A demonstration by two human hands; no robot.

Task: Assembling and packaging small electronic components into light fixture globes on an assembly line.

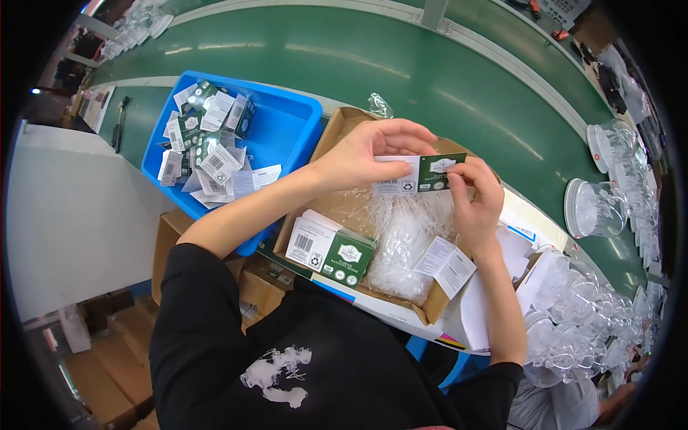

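Observation:
Above an open cardboard tray, a green and white printed card is held up between my two hands. My left hand pinches its white left part, thumb in front and fingers behind. At its green right end, my right hand closes thumb and fingers on the edge. Under the hands lies a bundle of thin clear plastic strands. A stack of the same cards lies in the tray's near left part, and a white printed slip rests at its near right.
To the left, a blue bin holds several folded cards. Clear plastic domes line the right side, with more piled nearer. Beyond the tray stretches a green work surface. Cardboard boxes stand at lower left.

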